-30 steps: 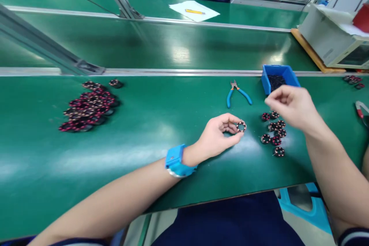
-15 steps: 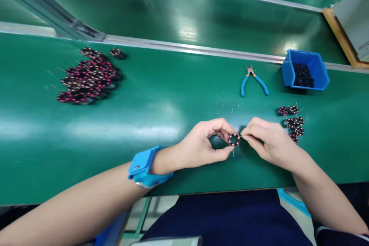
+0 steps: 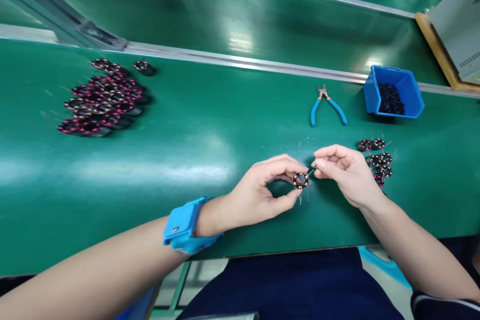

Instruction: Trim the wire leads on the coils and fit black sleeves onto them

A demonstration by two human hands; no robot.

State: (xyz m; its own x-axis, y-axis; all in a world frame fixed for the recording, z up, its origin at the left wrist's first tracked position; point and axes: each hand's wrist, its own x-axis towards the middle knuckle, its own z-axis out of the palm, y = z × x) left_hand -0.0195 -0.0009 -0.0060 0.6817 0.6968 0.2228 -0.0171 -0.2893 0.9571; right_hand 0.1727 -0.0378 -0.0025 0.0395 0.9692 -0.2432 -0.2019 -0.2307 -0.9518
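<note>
My left hand (image 3: 268, 187) holds a small black ring-shaped coil (image 3: 300, 180) between thumb and fingers. Copper-coloured windings show around its open face, and thin wire ends stick out above and below it. Just to the right, the thumb and fingers of my right hand (image 3: 343, 172) pinch together at the tip of one wire (image 3: 311, 172). Whether something small sits on that tip is too fine to make out. Beyond the hands lie diagonal cutters (image 3: 323, 102) with blue handles, spread apart on the green table (image 3: 225, 110).
Several similar coils (image 3: 378, 160) stand beside my right wrist. A larger cluster of pink and copper coils (image 3: 107, 97) is at the left. Short black pieces (image 3: 390, 99) fill part of a blue bin (image 3: 412, 95). A metal rail (image 3: 225, 61) runs along the back.
My right hand has turned, opening its outer fingers' curl towards the camera, and stays by the wire. The coil remains in my left hand. The view has shifted slightly.
</note>
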